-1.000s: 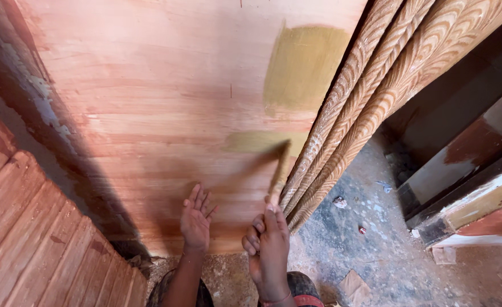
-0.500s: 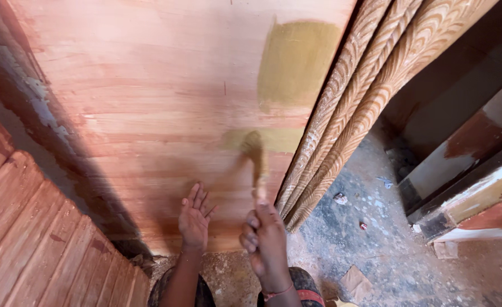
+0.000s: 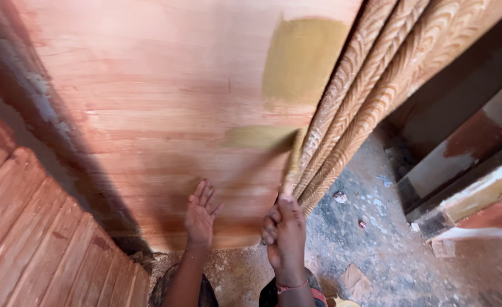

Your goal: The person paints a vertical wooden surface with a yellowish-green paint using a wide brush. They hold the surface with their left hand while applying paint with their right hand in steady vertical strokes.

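On the upright wooden panel [image 3: 148, 113]: left hand bracing, right hand brushing.

The left hand [image 3: 201, 216] lies flat, fingers spread, low on the panel. The right hand [image 3: 285, 236] is closed around a brush [image 3: 292, 162], its tip on an olive-yellow patch [image 3: 256, 136] just beside the carved mouldings [image 3: 370, 96]. Risk: bristles could stray onto the carving, or wet coating could run down toward the bracing hand.

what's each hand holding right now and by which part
The right hand holds a paintbrush by the lower end of its handle, bristles up against the wooden panel. The left hand holds nothing; it rests open and flat on the panel.
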